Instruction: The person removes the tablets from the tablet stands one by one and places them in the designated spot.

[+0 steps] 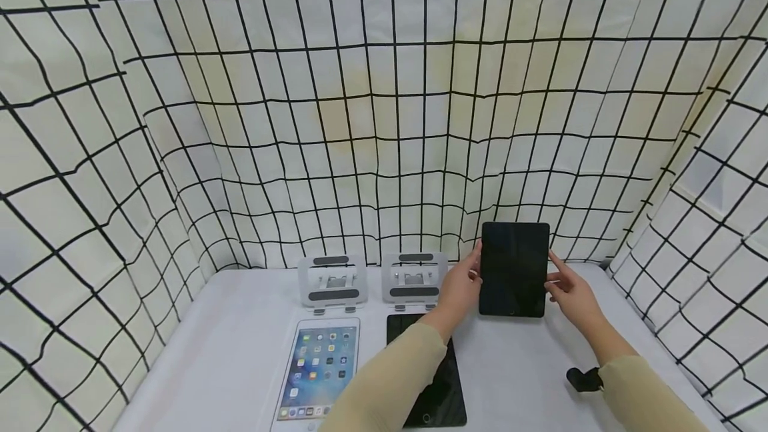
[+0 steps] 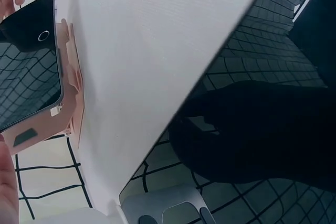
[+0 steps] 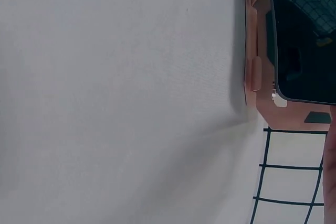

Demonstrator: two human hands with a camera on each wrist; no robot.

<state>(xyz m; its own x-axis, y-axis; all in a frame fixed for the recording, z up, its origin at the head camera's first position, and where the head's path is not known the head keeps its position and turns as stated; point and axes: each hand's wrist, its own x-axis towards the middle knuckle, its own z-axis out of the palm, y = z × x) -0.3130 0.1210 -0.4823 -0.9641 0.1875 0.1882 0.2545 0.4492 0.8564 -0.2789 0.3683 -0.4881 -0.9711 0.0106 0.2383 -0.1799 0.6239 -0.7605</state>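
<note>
A black tablet (image 1: 514, 269) stands upright between my two hands, its screen dark. My left hand (image 1: 461, 285) grips its left edge, while my right hand (image 1: 573, 292) holds the right edge with bent fingers. Close behind the tablet (image 3: 307, 40) is a pink stand (image 3: 265, 77) with small lips at its foot. The left wrist view shows the same pink stand (image 2: 73, 77) and the tablet's home-button end (image 2: 44, 30) just above its lips. Whether the tablet rests on the stand cannot be told.
Two grey stands (image 1: 333, 295) (image 1: 411, 292) sit side by side at the table's back. Before them lie a white tablet (image 1: 321, 365) with a lit screen and another black tablet (image 1: 441, 392), partly under my left arm. Black-gridded white curtains (image 1: 408, 119) surround the white table (image 1: 240, 339).
</note>
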